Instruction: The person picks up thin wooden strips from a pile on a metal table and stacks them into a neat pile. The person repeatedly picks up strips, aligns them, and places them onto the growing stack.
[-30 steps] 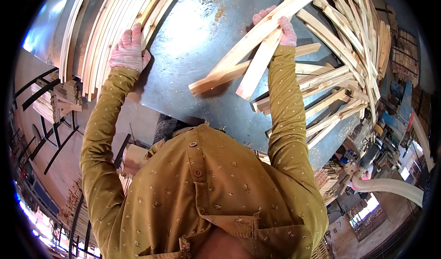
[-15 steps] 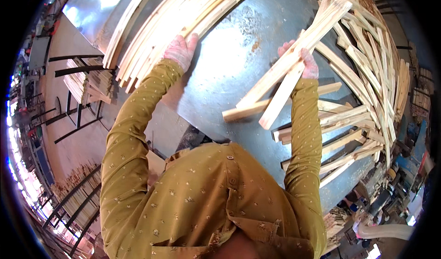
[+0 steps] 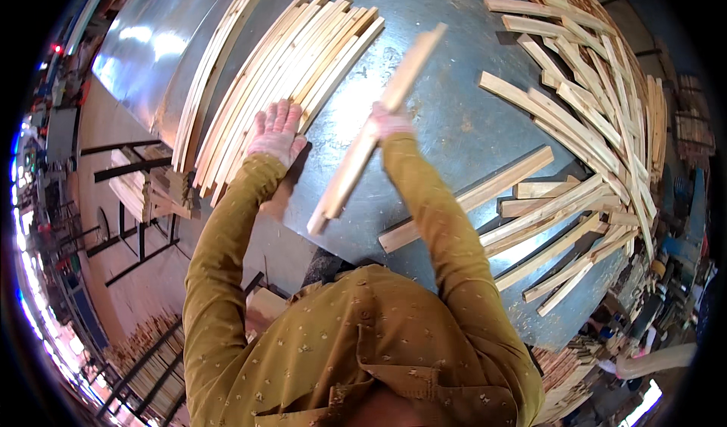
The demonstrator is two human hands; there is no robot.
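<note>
My left hand (image 3: 276, 133) lies flat, fingers stretched out, on the near part of a row of pale wooden strips (image 3: 322, 44). The strips lie side by side on the metal-topped table (image 3: 447, 44). To the right of that row, my right hand (image 3: 391, 122) is closed round a pair of wooden strips (image 3: 348, 177), slanted from near left to far right. Motion smears their far end a little. The two lie pressed together, their near ends slightly uneven. How the right fingers wrap underneath is partly hidden.
A narrower bundle of strips (image 3: 213, 78) lies left of the row. Loose strips pile up in a tangle (image 3: 598, 116) along the table's right side; one single strip (image 3: 469, 197) lies near my right forearm. Black metal racks with wood (image 3: 140, 173) stand beyond the table's left edge.
My right hand has carried the wooden strips leftward from the loose pile toward the row, bringing them together. My left hand has shifted from the row's right edge onto its top and flattened.
</note>
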